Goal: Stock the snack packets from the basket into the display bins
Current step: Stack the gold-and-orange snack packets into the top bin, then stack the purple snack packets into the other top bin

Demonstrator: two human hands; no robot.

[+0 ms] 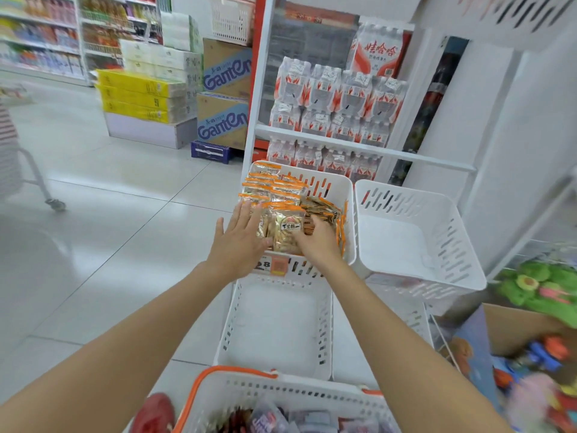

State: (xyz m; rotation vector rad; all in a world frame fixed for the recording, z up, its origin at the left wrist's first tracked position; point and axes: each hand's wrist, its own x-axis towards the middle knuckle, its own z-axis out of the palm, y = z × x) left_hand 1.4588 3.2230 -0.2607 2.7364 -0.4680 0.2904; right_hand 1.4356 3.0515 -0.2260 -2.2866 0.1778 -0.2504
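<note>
Several orange-edged snack packets (285, 228) lie stacked in the upper left white display bin (348, 214). My left hand (242, 235) lies flat with straight fingers against the left side of the packets. My right hand (318, 239) rests on the packets at the bin's front right; its fingertips are hidden among them. Below this bin sits a white bin (281, 326) with nothing in it, and to the right another bare white bin (418, 242). The white basket with orange handles (237, 389) stands at the bottom of the view, holding dark and red snack packets (268, 420).
Shrink-wrapped water bottle packs (337, 101) fill the white rack behind the bins. A cardboard box of colourful toys (537, 364) stands at the right. Stacked cartons (223, 98) and yellow packs (140, 95) stand across the tiled floor. A cart wheel (56, 204) is at far left.
</note>
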